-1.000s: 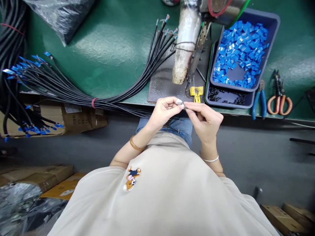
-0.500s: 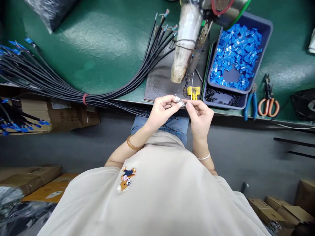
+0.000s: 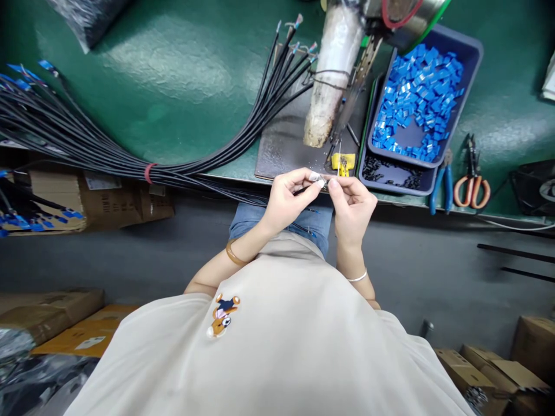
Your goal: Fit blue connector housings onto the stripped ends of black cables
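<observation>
My left hand [image 3: 284,199] is closed in a pinch on the end of a black cable [image 3: 302,189] at the bench's front edge, with white wrapping visible at its fingertips. Beside it, my right hand [image 3: 353,205] has thumb and forefinger pressed together at the cable's tip. Whatever those right fingers pinch is too small and covered to name. Just beyond the fingertips lies a yellow block [image 3: 344,162] on a dark plate [image 3: 277,153]. Above the plate hangs a wrapped, whitish tapered tube [image 3: 329,81] next to a metal arm [image 3: 362,75].
A bundle of black cables [image 3: 186,169], held by a red tie [image 3: 150,173], crosses the green bench. At right stand a bin of blue connectors [image 3: 420,104] and a lower tray of small black parts [image 3: 390,173]. Blue-handled cutters [image 3: 442,188] and orange-handled pliers [image 3: 472,188] lie beside them.
Both hands stay together at nearly the same spot, with small finger shifts. More of the black cable shows under the left thumb. The whole view has shifted slightly.
</observation>
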